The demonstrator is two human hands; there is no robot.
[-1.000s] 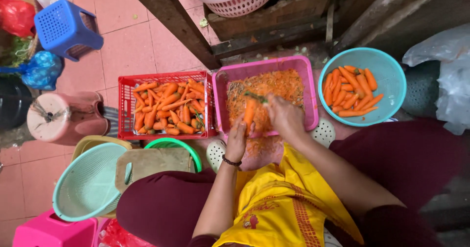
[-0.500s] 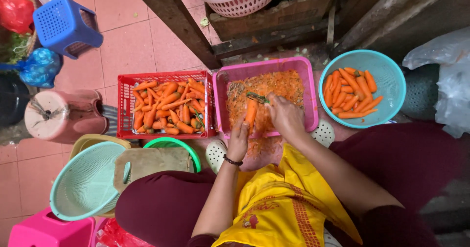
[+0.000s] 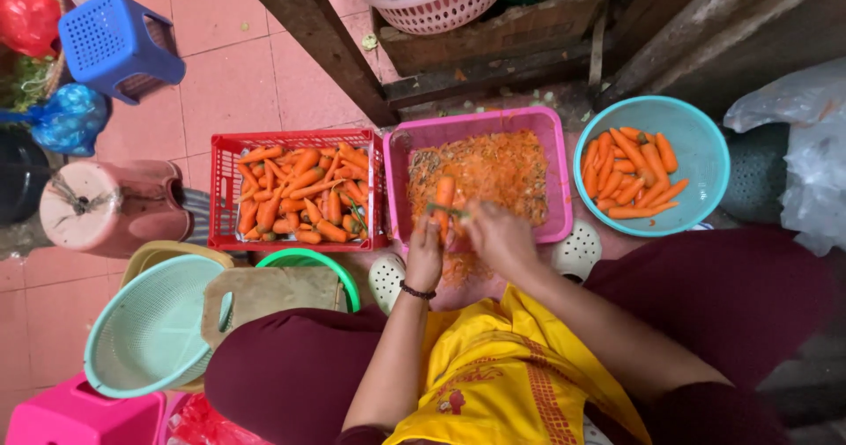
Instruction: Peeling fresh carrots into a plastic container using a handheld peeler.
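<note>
Two hands at frame centre, both on one carrot (image 3: pixel 443 200) held upright over the pink tub (image 3: pixel 555 181). Left hand (image 3: pixel 426 255): fingers curled around the carrot's lower end. Right hand (image 3: pixel 493 233): fingers closed on a green-handled peeler (image 3: pixel 445 211) laid across the carrot; blade detail too small to tell.

Counts:
- 1 pink tub, centre, floor covered in orange peelings.
- 1 red crate (image 3: pixel 222 189), left of tub and touching it, heaped with unpeeled carrots, too many to count.
- 1 teal bowl (image 3: pixel 701 145), right of tub, about a dozen peeled carrots.
- 1 teal colander (image 3: pixel 150 330), lower left, beside a wooden cutting board (image 3: pixel 264 291).
- 1 blue stool (image 3: pixel 115 44), upper left; 1 pink stool (image 3: pixel 70 414), bottom left corner.
- 1 pink basket (image 3: pixel 432 4), top centre.
- 2 white clogs (image 3: pixel 577 249), under the tub's near edge.

Surface: pink floor tiles (image 3: pixel 229 75), scraps scattered near the dark wooden post, upper centre. Person seated, yellow apron, maroon trousers.
</note>
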